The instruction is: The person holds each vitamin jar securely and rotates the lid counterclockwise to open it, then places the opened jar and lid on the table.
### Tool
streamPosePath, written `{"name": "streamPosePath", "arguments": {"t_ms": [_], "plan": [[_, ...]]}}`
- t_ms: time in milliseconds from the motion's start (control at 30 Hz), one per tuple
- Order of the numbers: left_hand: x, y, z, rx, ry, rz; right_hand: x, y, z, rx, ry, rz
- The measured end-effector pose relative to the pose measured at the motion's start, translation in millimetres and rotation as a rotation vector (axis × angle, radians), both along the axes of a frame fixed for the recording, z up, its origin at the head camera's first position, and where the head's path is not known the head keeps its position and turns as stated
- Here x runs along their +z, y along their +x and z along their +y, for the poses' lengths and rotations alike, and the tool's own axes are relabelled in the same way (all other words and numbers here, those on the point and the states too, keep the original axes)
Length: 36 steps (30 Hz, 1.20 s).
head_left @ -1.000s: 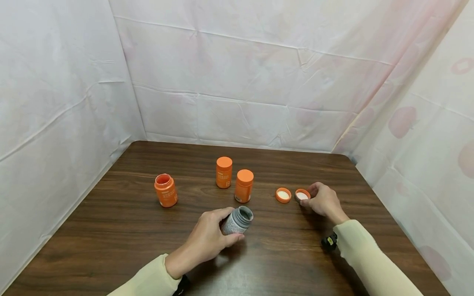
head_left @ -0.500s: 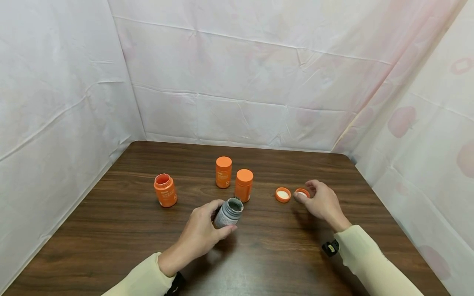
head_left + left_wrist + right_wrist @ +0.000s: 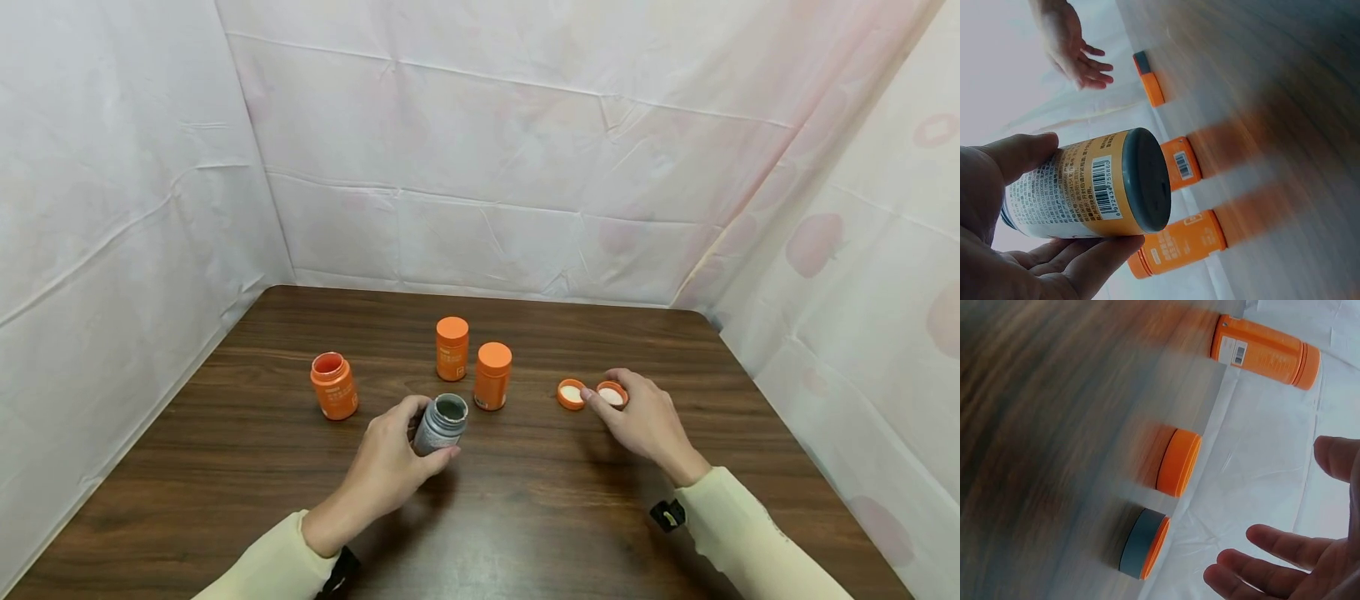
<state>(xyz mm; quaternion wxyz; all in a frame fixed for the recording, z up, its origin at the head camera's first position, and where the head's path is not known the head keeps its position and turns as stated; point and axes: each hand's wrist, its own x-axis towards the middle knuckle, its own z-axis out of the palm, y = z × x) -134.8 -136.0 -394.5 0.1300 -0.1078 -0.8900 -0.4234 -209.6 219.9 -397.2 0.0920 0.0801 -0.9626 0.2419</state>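
Observation:
My left hand (image 3: 381, 462) grips a grey bottle (image 3: 441, 425) that has no cap on, its mouth tilted slightly towards me. In the left wrist view the bottle's grey base and printed label (image 3: 1069, 187) show, lifted off the table, with thumb and fingers around its sides. My right hand (image 3: 641, 421) hovers over two upturned caps with its fingers loosely spread, holding nothing. One cap is orange (image 3: 1179, 464); the other is grey outside with an orange liner (image 3: 1144, 545). They lie side by side, and the right wrist view shows the fingers apart from them.
Two capped orange bottles, a rear one (image 3: 452, 350) and a nearer one (image 3: 492, 379), stand upright mid-table. An uncapped orange bottle (image 3: 335, 387) stands at the left. White sheeting (image 3: 480, 150) walls the brown wooden table (image 3: 540, 517) at back and sides.
My left hand has carried the grey bottle leftwards and turned it more upright. My right hand has come off the grey cap, which stays on the table, and its thumb has moved left.

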Motion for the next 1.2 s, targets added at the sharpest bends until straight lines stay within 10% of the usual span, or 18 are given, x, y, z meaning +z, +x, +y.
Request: {"name": "streamPosePath", "arguments": {"t_ms": [1200], "plan": [[-2.3,2.0,-48.2,0.165,-0.075,0.041,-8.1,35.4,-20.3,0.251,0.060,0.135]]}}
